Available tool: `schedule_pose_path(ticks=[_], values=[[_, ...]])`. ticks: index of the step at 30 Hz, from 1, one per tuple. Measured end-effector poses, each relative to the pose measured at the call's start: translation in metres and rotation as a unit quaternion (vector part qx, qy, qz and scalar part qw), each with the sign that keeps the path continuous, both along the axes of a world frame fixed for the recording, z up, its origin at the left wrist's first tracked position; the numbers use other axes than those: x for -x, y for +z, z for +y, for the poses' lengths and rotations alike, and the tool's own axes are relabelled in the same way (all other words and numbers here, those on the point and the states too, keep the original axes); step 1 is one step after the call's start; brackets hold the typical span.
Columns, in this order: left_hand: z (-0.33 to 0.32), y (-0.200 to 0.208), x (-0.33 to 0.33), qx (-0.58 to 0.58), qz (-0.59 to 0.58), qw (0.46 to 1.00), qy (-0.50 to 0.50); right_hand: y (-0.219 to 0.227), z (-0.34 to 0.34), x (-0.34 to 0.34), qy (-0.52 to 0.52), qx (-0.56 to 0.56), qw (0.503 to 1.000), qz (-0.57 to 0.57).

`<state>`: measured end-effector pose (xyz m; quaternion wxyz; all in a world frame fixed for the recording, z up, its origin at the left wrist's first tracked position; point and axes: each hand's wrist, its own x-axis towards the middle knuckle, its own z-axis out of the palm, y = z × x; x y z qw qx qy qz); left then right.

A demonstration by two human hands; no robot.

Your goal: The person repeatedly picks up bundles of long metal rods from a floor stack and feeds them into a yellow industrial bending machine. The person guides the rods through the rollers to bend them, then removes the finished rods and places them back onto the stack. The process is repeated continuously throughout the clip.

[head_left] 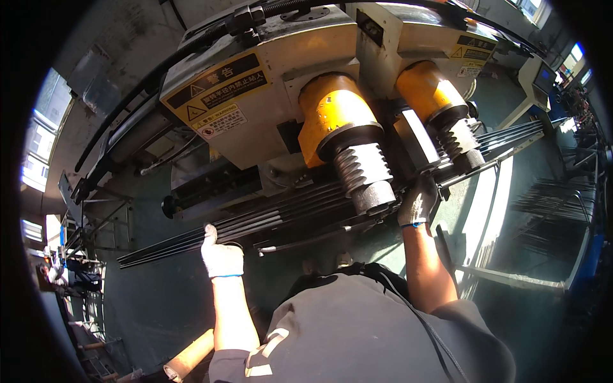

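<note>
A bundle of long, thin metal rods (249, 223) runs slantwise along the front of a machine. My left hand (222, 256), in a white glove with a blue cuff, is closed around the rods near their left part. Its thumb points up, and its other fingers are mostly hidden. Farther right, my right hand (418, 203), gloved too, is curled at the same bundle beside a white block (416, 142), its fingertips in shadow. Between my hands, a ridged steel roller (364, 169) under an orange housing (338, 112) stands over the rods.
A second orange housing (431, 92) with a ridged roller (461, 140) sits to the right. A thin dark bar (313, 237) runs on the near side of the rods. Many rods lie on a rack (555, 204) at right. A control panel (543, 80) stands beyond.
</note>
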<state>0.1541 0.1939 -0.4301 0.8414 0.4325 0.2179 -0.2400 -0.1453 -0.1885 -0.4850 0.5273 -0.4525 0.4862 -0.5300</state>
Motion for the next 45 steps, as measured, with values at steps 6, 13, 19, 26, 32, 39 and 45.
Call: schedule_pose_path(ticks=[6,13,19,26,32,39,45], values=[[-0.002,0.003,0.012,0.096,0.047,0.994,-0.041,-0.044,-0.003,0.018,-0.026,0.102,0.99,0.094],[0.082,-0.008,-0.038,0.201,-0.031,0.979,0.022,-0.059,0.049,0.069,0.015,-0.018,0.999,0.045],[0.226,0.014,-0.155,0.184,-0.051,0.978,0.088,-0.172,0.114,0.118,-0.045,-0.111,0.991,0.057],[0.382,0.0,-0.281,0.091,-0.103,0.969,0.207,-0.201,0.206,0.101,0.019,-0.16,0.973,0.164],[0.41,-0.014,-0.301,0.074,-0.157,0.973,0.154,-0.2,0.239,0.127,0.064,-0.153,0.986,0.004],[0.439,-0.023,-0.286,-0.115,-0.179,0.977,0.031,-0.187,0.223,0.144,0.158,-0.217,0.936,-0.227],[0.439,-0.014,-0.295,-0.115,-0.187,0.975,-0.023,-0.162,0.23,0.062,0.078,-0.224,0.929,0.283]])
